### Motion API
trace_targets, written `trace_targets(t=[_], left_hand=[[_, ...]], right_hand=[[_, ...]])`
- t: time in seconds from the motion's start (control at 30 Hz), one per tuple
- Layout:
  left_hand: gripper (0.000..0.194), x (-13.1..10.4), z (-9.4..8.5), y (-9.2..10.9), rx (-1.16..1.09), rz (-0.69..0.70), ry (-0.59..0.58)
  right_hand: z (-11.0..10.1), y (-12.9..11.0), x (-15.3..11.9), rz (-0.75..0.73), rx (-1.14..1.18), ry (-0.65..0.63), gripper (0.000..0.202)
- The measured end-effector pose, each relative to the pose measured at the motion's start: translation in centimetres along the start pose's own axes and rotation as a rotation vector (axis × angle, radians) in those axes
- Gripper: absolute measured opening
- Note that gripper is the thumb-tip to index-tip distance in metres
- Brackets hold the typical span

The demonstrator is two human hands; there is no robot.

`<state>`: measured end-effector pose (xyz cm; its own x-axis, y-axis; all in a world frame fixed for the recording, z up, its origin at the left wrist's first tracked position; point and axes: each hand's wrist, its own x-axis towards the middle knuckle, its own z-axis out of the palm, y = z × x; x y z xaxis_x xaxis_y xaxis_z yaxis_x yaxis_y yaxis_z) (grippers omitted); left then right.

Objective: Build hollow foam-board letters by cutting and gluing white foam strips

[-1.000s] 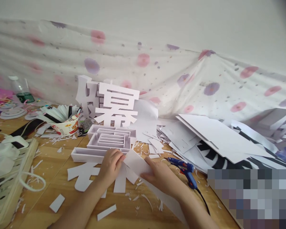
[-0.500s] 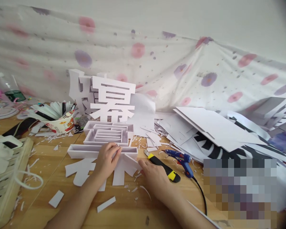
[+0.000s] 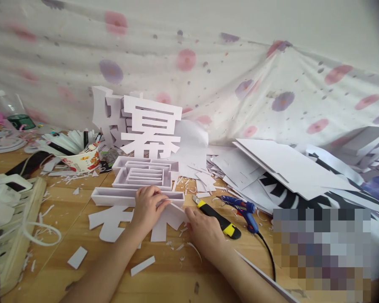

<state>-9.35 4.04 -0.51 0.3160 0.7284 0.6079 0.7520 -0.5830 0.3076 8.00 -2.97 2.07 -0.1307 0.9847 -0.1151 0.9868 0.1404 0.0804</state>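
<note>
My left hand (image 3: 148, 207) is closed, thumb and fingers together at the far end of a short white board strip (image 3: 177, 211). The strip's near end is pinched in my right hand (image 3: 205, 230). It stands along the slanted stroke of a white letter piece (image 3: 110, 222) that lies flat on the table, its middle covered by my left hand and forearm. Just behind, a long white letter part with raised walls (image 3: 112, 197) touches that piece or nearly so. Farther back sits another walled part with inner bars (image 3: 145, 176).
A yellow-black utility knife (image 3: 219, 219) and a blue glue gun (image 3: 241, 209) with its cord lie to the right. White sheets (image 3: 287, 166) are stacked behind them. Finished white letters (image 3: 151, 126) stand at the back. A paper bowl (image 3: 85, 162) and a power strip (image 3: 25, 235) are at left.
My left hand has shifted slightly right along the strip, its fingers now nearer the strip's far end. My right hand stays at the near end. The whole view has shifted slightly.
</note>
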Motion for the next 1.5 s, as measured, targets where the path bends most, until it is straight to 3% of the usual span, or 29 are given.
trace_targets(t=[0.2,0.57,0.8,1.03,1.13,1.23,1.37,1.43,1.5], left_hand=[[0.010,0.0,0.2,0.0,-0.006,-0.034,0.015],[0.011,-0.1,0.2,-0.2,-0.006,-0.012,0.034],[0.014,-0.1,0.2,-0.2,0.002,-0.012,0.030],[0.015,-0.1,0.1,-0.3,-0.008,0.005,0.024],[0.016,-0.1,-0.3,-0.1,-0.047,0.040,0.075],[0.025,-0.4,-1.0,0.7,-0.147,0.172,0.093],[0.057,-1.4,-1.1,2.4,-0.268,0.360,-0.078],[0.069,-2.0,-0.5,3.2,-0.284,0.374,-0.133],[0.070,-2.5,0.3,3.9,-0.280,0.347,-0.159]], right_hand=[[0.4,-1.5,0.7,0.129,0.005,0.068,0.008],[1.0,-2.0,0.7,0.166,0.041,0.140,0.012],[0.1,-1.6,0.8,0.142,0.074,0.056,0.015],[-0.5,0.0,-1.6,0.183,0.052,-0.011,0.017],[-1.6,1.0,-2.6,0.082,0.085,-0.044,0.021],[-3.8,2.4,-3.0,-0.041,0.075,-0.012,0.033],[-7.4,4.6,-2.5,-0.206,0.046,0.008,0.038],[-9.0,5.6,-1.9,-0.270,0.063,-0.021,0.038],[-10.1,6.3,-1.2,-0.304,0.085,-0.089,0.039]])
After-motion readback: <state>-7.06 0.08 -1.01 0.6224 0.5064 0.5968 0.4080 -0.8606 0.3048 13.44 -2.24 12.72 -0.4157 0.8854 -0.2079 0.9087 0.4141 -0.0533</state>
